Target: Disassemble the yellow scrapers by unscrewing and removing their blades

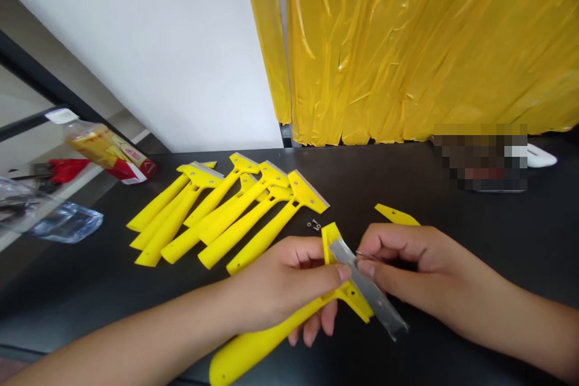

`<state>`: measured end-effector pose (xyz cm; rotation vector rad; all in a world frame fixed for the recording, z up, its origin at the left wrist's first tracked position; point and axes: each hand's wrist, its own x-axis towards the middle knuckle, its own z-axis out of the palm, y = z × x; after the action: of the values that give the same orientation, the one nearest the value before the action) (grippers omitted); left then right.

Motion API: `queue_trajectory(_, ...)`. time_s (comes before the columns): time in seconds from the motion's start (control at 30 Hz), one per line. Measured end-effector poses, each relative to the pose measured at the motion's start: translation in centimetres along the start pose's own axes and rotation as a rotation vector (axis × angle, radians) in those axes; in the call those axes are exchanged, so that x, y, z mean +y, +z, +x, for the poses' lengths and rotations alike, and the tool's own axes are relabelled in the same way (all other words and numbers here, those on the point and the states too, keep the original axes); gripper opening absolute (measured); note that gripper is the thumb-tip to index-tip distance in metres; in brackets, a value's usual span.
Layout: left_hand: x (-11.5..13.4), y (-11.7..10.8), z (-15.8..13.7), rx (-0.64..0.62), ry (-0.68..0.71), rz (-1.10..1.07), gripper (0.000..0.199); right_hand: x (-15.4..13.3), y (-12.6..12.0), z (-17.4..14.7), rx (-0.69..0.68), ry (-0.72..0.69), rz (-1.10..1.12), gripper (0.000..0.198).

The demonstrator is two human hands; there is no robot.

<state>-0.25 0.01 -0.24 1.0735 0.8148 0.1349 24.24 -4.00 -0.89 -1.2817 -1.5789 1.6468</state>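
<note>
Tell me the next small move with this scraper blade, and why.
I'd probably straighten the metal blade on the yellow scraper head: it appears skewed, its lower end jutting past the head, while one hole shows uncovered. The left hand holds both; the right hand is at the blade's edge.

Beneath the left hand and right hand spreads a flat black tabletop, with a smooth white panel rising beyond the left and wrinkled, glossy yellow plastic sheeting hanging beyond the right.

No legible text, the bottle label too blurred for reading.
</note>
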Motion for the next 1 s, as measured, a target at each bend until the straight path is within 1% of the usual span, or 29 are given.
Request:
queue_trajectory(0.27, -0.1, -0.1, 0.0, -0.004, -0.005, 0.016, 0.022, -0.2, -0.1, 0.2, -0.016, 0.003, -0.022, 0.038)
queue_trajectory(0.47, -0.4, 0.0, 0.1, 0.035, 0.017, 0.000, 0.026, 0.0, -0.2, 0.1, 0.014, -0.078, -0.203, 0.030)
queue_trajectory(0.53, -0.4, 0.1, 0.1, 0.044, 0.031, -0.008, 0.028, -0.2, -0.3, -0.1, 0.033, -0.084, -0.233, 0.028)
queue_trajectory(0.6, -0.4, 0.2, 0.2, 0.064, 0.055, -0.036, 0.031, -0.6, -0.7, -0.4, 0.101, -0.098, -0.222, 0.028)
queue_trajectory(0.73, -0.1, 0.2, 0.4, 0.152, 0.094, -0.151, 0.037, -1.8, -1.4, -1.4, 0.318, -0.222, -0.178, 0.029)
queue_trajectory(0.77, 0.0, 0.2, 0.4, 0.153, 0.097, -0.176, 0.041, -2.1, -1.5, -1.5, 0.347, -0.249, -0.182, 0.029)
queue_trajectory(0.83, 0.1, 0.2, 0.4, 0.115, 0.103, -0.209, 0.048, -2.4, -1.4, -1.7, 0.320, -0.266, -0.201, 0.029)
queue_trajectory(0.9, 0.0, 0.2, 0.4, 0.068, 0.136, -0.222, 0.054, -2.4, -1.0, -1.4, 0.223, -0.254, -0.213, 0.029)
queue_trajectory(1.0, -0.3, 0.2, 0.4, 0.031, 0.201, -0.221, 0.050, -1.7, 0.0, -0.7, 0.115, -0.217, -0.176, 0.030)
